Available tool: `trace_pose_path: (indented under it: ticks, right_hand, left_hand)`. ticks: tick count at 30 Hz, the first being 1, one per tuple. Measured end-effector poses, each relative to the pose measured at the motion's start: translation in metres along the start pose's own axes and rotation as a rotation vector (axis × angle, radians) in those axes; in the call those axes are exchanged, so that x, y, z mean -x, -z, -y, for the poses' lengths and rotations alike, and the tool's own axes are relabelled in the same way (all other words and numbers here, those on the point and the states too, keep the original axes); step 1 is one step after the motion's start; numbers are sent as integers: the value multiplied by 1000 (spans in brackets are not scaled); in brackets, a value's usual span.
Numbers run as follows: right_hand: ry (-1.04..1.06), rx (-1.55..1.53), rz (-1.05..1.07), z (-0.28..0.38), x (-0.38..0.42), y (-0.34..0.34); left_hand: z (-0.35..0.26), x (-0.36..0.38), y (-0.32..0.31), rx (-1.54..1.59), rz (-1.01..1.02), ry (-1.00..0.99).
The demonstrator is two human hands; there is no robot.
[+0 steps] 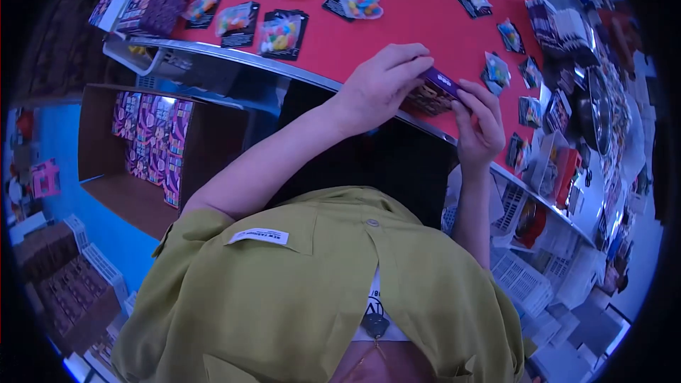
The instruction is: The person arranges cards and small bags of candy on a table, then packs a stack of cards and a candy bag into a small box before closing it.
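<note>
At the red table's edge (397, 35), both hands' grip (379, 85) (479, 124) holds a purple box (438, 89).

A red table (397, 35) carries black cards (284, 32) with clear bags of coloured pieces (360, 4).

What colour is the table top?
Red, clear in the head view: table top.

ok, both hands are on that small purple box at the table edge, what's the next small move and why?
Probably press the box's end flap shut. The left hand wraps over the small purple box from above, while the right hand pinches its end with fingertips. The box is held at the edge of the red table. Whether the flap is open cannot be told, so this is a guess.
</note>
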State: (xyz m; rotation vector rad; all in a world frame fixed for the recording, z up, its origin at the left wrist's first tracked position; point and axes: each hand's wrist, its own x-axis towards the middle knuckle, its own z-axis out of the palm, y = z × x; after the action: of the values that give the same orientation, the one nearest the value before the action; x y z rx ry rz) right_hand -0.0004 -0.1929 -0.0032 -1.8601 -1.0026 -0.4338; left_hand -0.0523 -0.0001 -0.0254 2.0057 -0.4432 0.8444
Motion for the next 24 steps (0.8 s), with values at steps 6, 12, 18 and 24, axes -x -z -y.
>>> trace_pose_path:
  ticks: [6, 12, 18, 24]
  right_hand:
    - [-33, -122, -14, -1, 7, -5]
    - [23, -16, -30, 0, 4, -9]
    - [65, 101, -5, 4, 1, -9]
    - [-152, -271, 20, 16, -38, -35]
  left_hand:
    - [-6, -3, -2, -120, 5, -159]
    - [-21, 10, -32, -398, 27, -192]
    - [-17, 5, -49, -564, -68, -94]
    - [-6, -13, 27, -425, -314, -125]
